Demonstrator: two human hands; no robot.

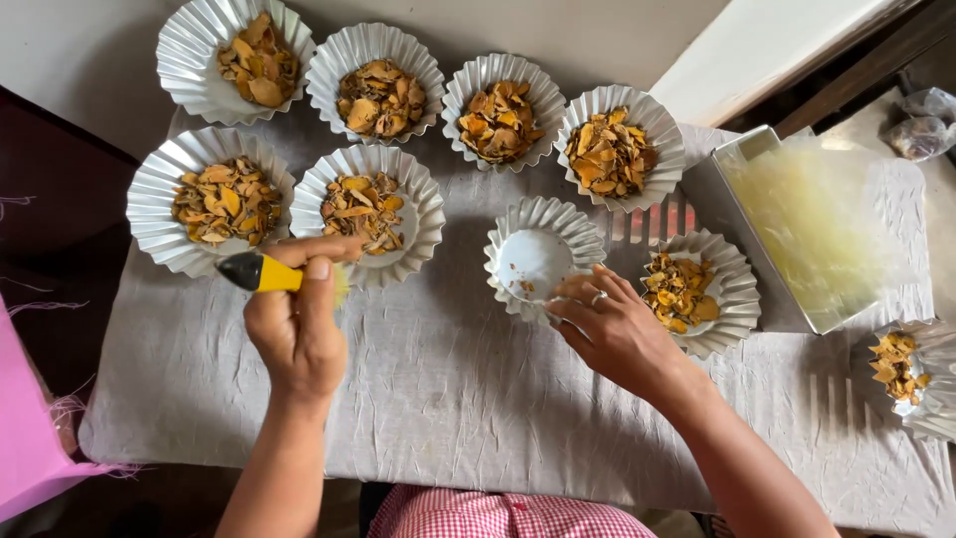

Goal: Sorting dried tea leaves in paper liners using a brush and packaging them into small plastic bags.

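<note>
A yellow-handled brush (261,273) is gripped by the closed left hand (297,329) at centre left; the nearly empty fluted foil cup (538,261) is pinched at its rim by the right hand (612,334), mid-frame.

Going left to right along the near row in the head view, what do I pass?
Fluted dish of yellow-orange chips → second filled dish → nearly empty fluted dish held at its rim by the right hand → filled dish → metal tray → dish at the right edge.
</note>
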